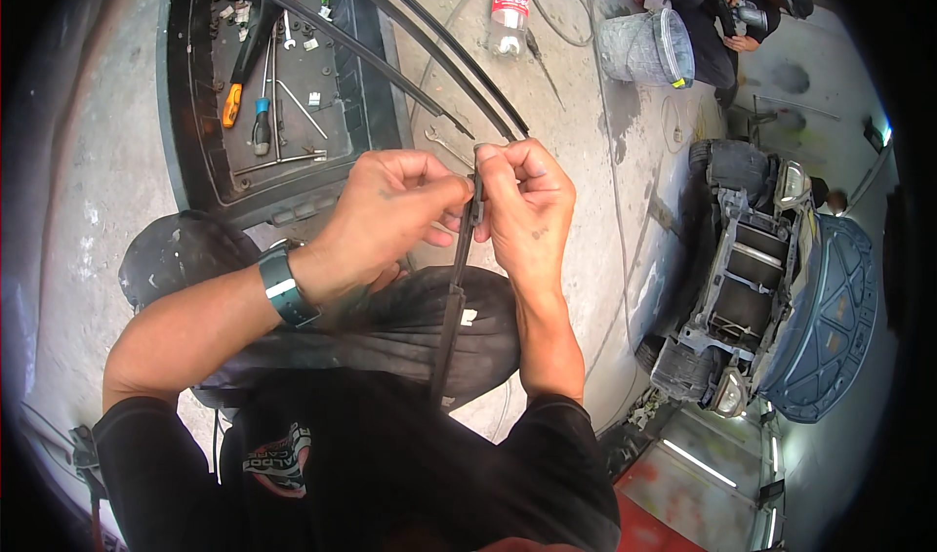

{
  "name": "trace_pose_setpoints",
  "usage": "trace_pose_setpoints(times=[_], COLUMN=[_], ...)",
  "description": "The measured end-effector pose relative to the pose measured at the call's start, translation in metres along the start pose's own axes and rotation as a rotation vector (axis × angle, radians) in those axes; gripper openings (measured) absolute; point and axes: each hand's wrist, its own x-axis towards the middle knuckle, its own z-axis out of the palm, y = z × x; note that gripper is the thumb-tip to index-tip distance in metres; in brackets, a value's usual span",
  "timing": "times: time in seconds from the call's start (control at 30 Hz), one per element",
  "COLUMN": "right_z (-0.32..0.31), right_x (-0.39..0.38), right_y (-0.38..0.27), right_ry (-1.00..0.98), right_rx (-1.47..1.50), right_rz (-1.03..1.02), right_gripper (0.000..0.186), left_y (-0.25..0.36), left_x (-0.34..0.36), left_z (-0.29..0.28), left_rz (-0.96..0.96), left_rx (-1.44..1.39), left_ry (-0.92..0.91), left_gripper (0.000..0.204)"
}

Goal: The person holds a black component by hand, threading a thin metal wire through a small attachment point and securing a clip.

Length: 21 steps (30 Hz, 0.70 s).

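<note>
Both my hands work close together on a long, narrow black strip [451, 327], which runs from my lap up between my fingers. My left hand [386, 215] is closed, with thumb and fingertips pinched at the strip's upper part. Around its upper end my right hand [532, 210] is closed too, the thumb pressed against it. Fingers hide some of the strip there, so any small piece between them cannot be made out. Lower down, the strip widens, and a small white tag [468, 317] shows beside it. More long black strips [429, 40] extend just beyond my hands.
A black tray-like panel [181, 93] at the far left holds an orange-handled tool [231, 106], a blue-and-black screwdriver [262, 127], rods and clips. A bottle [509, 30] and grey bucket [639, 49] stand ahead. Another person [698, 10] works beyond; a dismantled car [747, 279] is right.
</note>
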Motion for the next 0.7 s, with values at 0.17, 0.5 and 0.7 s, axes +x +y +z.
trace_pose_setpoints(times=[0.17, 0.5, 0.7], right_z=[-0.003, -0.009, -0.012], right_x=[-0.001, -0.004, -0.006], right_y=[0.0, 0.001, 0.0], right_ry=[-0.008, -0.036, -0.055], right_rx=[0.003, 0.018, 0.01], right_rz=[0.011, 0.011, 0.033], right_gripper=[0.017, 0.016, 0.016], left_y=[0.007, 0.012, 0.011], left_x=[0.001, 0.004, 0.007], left_z=[-0.005, -0.01, -0.012], left_rz=[-0.121, -0.193, -0.247], left_rx=[-0.088, -0.05, -0.086], left_ry=[-0.095, -0.167, -0.194], left_gripper=[0.019, 0.023, 0.024])
